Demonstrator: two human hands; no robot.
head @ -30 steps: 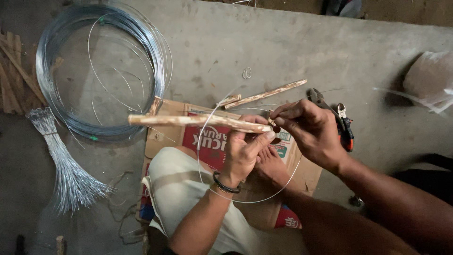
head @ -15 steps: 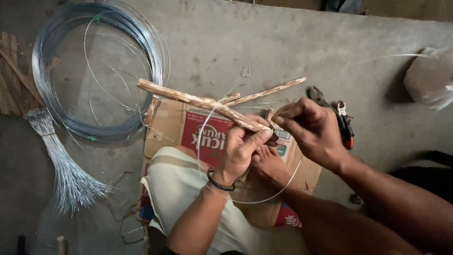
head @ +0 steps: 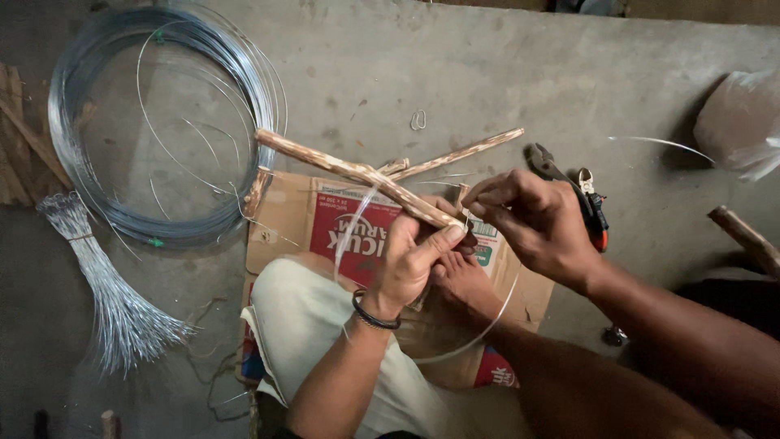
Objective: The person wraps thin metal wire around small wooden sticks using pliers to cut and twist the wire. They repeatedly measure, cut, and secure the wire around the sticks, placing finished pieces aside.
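Bare grey concrete floor [head: 487, 73] fills the view from above, with our knees over a flattened cardboard box [head: 284, 215] spread on it.

Our left hand [head: 410, 260] comes up from below, forearm rising from the lower middle, a dark band [head: 372, 313] round the wrist. Its fingers are curled shut around the near end of a rough wooden stick [head: 357, 172], thumb pressed along the wood. Our right hand [head: 532, 219] reaches in from the right, the arm running off to the lower right corner; thumb and forefinger are pinched narrowly at the stick's near end, on what looks like thin wire [head: 479, 333], though the pinch itself is too small to read. The wire loops in a pale arc down below both hands and up again past the left wrist.

The stick's long axis runs diagonally, its free end pointing up and to the left toward the wire coil [head: 106, 195], its held end low and to the right. A second, thinner stick [head: 463, 153] lies beyond it, pointing up and to the right, the two seeming to cross near the box's far edge.

The box shows a red printed panel with white lettering, partly covered by our hands. Pliers with an orange grip [head: 589, 207] lie just behind the right hand. A bundle of cut wire lengths [head: 114, 301] fans out at left, below the coil. A pale plastic bag [head: 735, 122] sits at the far right.
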